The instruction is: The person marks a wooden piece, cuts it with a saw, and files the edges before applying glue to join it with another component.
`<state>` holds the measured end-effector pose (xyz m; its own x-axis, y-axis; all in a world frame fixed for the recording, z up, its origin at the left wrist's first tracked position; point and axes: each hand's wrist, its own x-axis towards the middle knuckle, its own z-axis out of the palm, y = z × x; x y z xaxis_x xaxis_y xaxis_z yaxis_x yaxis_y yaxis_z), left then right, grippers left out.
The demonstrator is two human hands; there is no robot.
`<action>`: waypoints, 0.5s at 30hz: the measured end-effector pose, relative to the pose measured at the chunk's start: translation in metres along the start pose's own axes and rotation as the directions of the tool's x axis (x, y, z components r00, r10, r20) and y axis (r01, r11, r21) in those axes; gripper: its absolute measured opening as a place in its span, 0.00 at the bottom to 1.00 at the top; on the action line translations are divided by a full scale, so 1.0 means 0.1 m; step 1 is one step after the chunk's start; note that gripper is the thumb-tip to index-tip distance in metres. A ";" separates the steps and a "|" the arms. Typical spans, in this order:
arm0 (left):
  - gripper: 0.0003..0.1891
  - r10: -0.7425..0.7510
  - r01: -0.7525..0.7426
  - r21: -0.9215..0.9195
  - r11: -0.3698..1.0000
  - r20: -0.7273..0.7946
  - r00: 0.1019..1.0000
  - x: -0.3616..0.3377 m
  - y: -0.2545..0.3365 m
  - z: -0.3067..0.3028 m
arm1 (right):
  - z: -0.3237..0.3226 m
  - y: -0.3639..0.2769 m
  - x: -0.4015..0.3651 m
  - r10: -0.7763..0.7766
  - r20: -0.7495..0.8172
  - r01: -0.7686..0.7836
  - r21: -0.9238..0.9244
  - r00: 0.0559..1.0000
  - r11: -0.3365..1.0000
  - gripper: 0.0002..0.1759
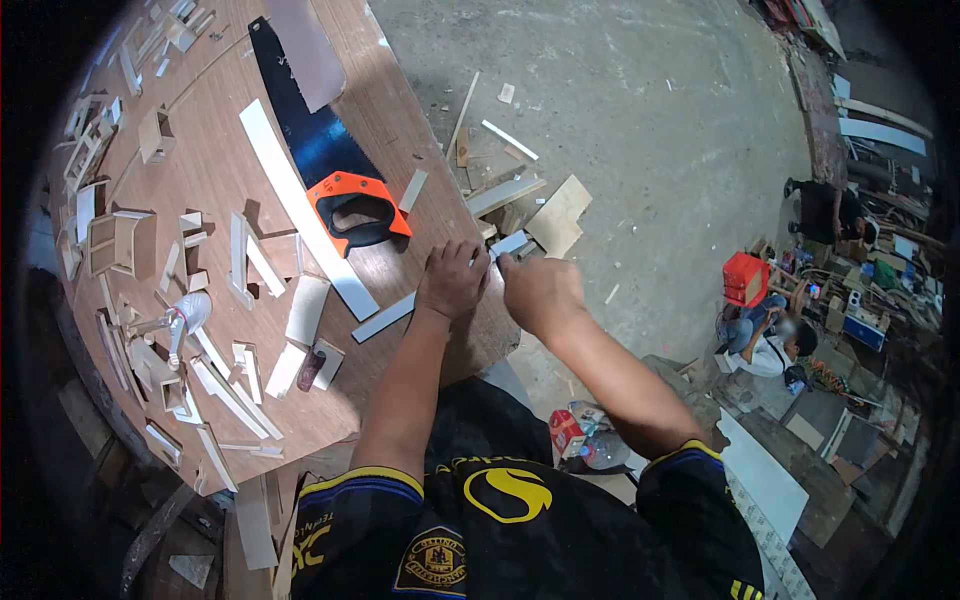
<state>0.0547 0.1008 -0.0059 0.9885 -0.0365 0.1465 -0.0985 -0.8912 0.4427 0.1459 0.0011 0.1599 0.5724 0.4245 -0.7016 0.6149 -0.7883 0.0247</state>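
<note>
From my feed, the round bench [230, 180] fills the left, with the orange-handled saw [355, 205] at 11 o'clock from the hands. The white strip [400, 312] crosses the bench edge. The left hand [452, 280] is curled down over it, and the right hand [540, 292] is fisted on its overhanging end at 3 o'clock. I'd press the left flat, wrists low, both forearms angled in, so the strip can't pivot.

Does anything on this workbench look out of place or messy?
A white bottle lies on its side among the white strips on the table, and wood offcuts litter the floor beside it.
</note>
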 end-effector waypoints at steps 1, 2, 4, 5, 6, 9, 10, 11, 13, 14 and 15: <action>0.13 0.003 -0.003 -0.010 1.000 -0.005 1.000 0.02 0.01 -0.02 | -0.13 0.02 -0.06 -0.026 0.015 0.026 -0.029 1.000 0.999 0.17; 0.13 -0.003 0.003 -0.017 1.000 0.001 1.000 0.02 0.01 -0.02 | -0.32 -0.02 -0.13 0.004 0.091 -0.002 -0.022 0.996 1.000 0.14; 0.13 -0.003 0.002 0.028 1.000 0.032 0.999 0.02 0.02 -0.01 | -0.18 -0.05 -0.04 0.021 0.074 -0.021 -0.001 0.997 1.000 0.14; 0.13 0.000 0.000 0.023 1.000 0.034 0.999 0.02 0.02 -0.01 | -0.07 -0.08 0.03 0.042 0.043 -0.043 0.025 0.998 0.999 0.13; 0.13 0.007 -0.007 0.007 1.000 0.008 1.000 0.02 0.02 0.00 | -0.01 -0.13 0.09 0.067 0.014 -0.067 0.004 0.998 0.998 0.13; 0.14 0.021 -0.020 0.016 1.000 -0.025 0.999 0.05 0.00 0.01 | 0.03 -0.01 -0.01 0.020 -0.011 -0.020 -0.003 1.000 1.000 0.16; 0.14 0.019 -0.018 0.030 0.999 -0.026 0.999 0.04 0.00 0.00 | -0.07 -0.02 -0.06 0.018 -0.010 -0.018 -0.003 1.000 1.000 0.16; 0.14 0.014 -0.013 0.027 1.000 -0.022 1.000 0.03 0.00 0.01 | -0.17 -0.04 -0.12 0.030 0.047 -0.030 0.007 0.998 1.000 0.18; 0.14 0.016 -0.015 0.015 1.000 -0.017 1.000 0.04 0.00 -0.01 | -0.09 -0.05 -0.09 0.047 0.113 -0.049 0.014 0.993 0.999 0.19; 0.14 0.017 -0.017 0.008 1.000 -0.015 1.000 0.03 0.04 -0.03 | 0.12 -0.07 0.04 0.073 0.058 -0.074 0.024 0.996 0.997 0.17; 0.14 0.001 -0.001 -0.013 1.000 0.004 1.000 0.03 0.05 -0.03 | 0.11 -0.10 0.10 0.099 -0.003 -0.099 0.036 0.995 0.994 0.15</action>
<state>0.0564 0.0979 -0.0008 0.9889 -0.0390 0.1434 -0.1008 -0.8853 0.4539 0.1397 0.0083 0.1448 0.6320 0.3455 -0.6936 0.5351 -0.8420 0.0682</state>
